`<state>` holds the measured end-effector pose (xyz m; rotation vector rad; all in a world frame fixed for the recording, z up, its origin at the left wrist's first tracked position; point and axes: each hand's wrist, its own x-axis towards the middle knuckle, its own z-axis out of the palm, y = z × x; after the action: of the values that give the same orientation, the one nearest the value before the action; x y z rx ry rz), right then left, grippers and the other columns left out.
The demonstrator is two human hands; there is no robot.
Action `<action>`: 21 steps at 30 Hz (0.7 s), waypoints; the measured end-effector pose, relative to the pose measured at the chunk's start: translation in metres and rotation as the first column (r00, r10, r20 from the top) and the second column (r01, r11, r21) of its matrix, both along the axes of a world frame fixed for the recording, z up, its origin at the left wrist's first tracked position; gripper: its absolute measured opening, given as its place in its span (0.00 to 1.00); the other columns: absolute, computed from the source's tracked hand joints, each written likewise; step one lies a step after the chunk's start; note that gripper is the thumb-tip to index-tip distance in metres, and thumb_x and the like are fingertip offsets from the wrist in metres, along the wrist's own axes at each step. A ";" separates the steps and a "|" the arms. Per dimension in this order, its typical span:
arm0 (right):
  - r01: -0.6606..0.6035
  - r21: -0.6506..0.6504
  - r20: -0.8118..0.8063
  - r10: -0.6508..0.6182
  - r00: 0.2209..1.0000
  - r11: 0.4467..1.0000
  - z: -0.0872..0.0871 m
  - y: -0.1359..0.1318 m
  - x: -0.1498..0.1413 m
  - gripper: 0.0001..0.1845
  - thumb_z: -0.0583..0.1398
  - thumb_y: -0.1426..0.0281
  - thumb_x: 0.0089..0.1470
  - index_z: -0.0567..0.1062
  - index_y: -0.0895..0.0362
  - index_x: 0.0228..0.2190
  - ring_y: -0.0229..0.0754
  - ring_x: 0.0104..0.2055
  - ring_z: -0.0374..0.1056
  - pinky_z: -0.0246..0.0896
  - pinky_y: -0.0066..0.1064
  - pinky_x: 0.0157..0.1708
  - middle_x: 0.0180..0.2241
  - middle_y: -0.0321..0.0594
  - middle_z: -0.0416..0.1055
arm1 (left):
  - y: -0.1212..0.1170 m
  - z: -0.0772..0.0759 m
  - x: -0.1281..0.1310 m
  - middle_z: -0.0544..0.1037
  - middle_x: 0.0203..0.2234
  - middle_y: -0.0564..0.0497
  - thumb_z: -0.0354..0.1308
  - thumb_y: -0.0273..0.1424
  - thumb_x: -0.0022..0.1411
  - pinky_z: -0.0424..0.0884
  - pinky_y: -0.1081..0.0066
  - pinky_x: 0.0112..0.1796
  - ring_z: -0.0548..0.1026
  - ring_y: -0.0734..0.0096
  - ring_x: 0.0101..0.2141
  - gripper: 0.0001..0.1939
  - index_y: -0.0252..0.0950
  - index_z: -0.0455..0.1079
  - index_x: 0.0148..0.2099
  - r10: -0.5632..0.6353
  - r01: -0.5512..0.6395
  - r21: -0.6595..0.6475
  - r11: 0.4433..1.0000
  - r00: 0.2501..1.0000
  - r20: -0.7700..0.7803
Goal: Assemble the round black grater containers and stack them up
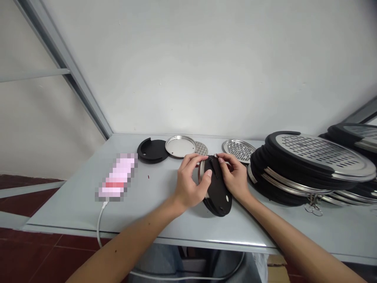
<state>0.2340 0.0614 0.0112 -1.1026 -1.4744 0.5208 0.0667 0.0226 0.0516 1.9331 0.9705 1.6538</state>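
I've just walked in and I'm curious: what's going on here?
A person holds a tilted black round piece over the table. The left hand grips it; the right hand has fingers at its far edge, by a small shiny part. Behind lie a black disc and a metal disc. A stack stands on the right.

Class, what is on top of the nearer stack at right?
A slotted disc with a black rim round its left side. Lower pieces show mainly edges; their upper faces are covered.
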 end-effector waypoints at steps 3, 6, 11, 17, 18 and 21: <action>0.003 0.005 0.003 -0.003 1.000 1.000 0.000 0.000 0.000 0.11 0.57 0.62 0.58 0.74 0.54 0.40 0.42 0.42 0.69 0.67 0.35 0.39 0.39 0.41 0.73 | 0.000 0.000 0.000 0.71 0.42 0.43 0.54 0.31 0.59 0.70 0.63 0.43 0.71 0.61 0.45 0.15 0.34 0.69 0.48 -0.001 0.001 -0.003 1.000 1.000 -0.003; 0.001 0.013 0.013 -0.001 1.000 1.000 0.001 -0.001 -0.001 0.11 0.57 0.63 0.58 0.74 0.54 0.39 0.42 0.41 0.69 0.67 0.34 0.39 0.39 0.41 0.73 | 0.000 -0.001 -0.001 0.71 0.42 0.43 0.52 0.32 0.60 0.70 0.61 0.44 0.70 0.61 0.45 0.15 0.35 0.68 0.49 0.003 -0.002 0.015 1.000 1.000 -0.029; -0.001 0.013 0.043 0.000 0.999 1.000 0.003 -0.003 0.000 0.10 0.56 0.63 0.59 0.74 0.54 0.39 0.41 0.41 0.69 0.66 0.33 0.39 0.38 0.40 0.73 | 0.005 -0.003 -0.010 0.72 0.41 0.43 0.50 0.33 0.59 0.70 0.59 0.45 0.71 0.60 0.44 0.14 0.35 0.66 0.47 0.029 -0.011 0.117 0.993 0.988 -0.153; 0.010 0.001 0.039 -0.010 0.999 1.000 0.002 -0.002 0.000 0.10 0.58 0.63 0.57 0.75 0.54 0.37 0.41 0.40 0.69 0.67 0.34 0.39 0.37 0.40 0.73 | 0.015 -0.006 -0.022 0.75 0.41 0.42 0.48 0.37 0.59 0.74 0.61 0.41 0.75 0.59 0.42 0.18 0.34 0.68 0.48 0.074 0.012 0.267 0.964 0.948 -0.310; 0.008 -0.004 0.036 -0.007 0.999 1.000 0.002 -0.002 0.000 0.10 0.58 0.63 0.57 0.75 0.54 0.37 0.41 0.40 0.69 0.67 0.34 0.39 0.37 0.40 0.73 | 0.016 -0.006 -0.022 0.75 0.41 0.42 0.48 0.38 0.60 0.74 0.61 0.40 0.75 0.58 0.41 0.19 0.34 0.68 0.48 0.081 0.012 0.275 0.962 0.943 -0.324; 0.008 -0.014 0.033 -0.007 0.999 1.000 0.002 -0.002 -0.001 0.11 0.57 0.62 0.57 0.75 0.54 0.37 0.42 0.40 0.69 0.67 0.34 0.39 0.37 0.40 0.73 | 0.016 -0.006 -0.023 0.75 0.41 0.41 0.47 0.39 0.60 0.75 0.61 0.40 0.75 0.58 0.41 0.20 0.34 0.69 0.48 0.086 0.008 0.255 0.967 0.931 -0.355</action>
<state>0.2331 0.0595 0.0129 -1.1317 -1.4966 0.5105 0.0435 0.0383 0.0453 2.4723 0.9709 1.5315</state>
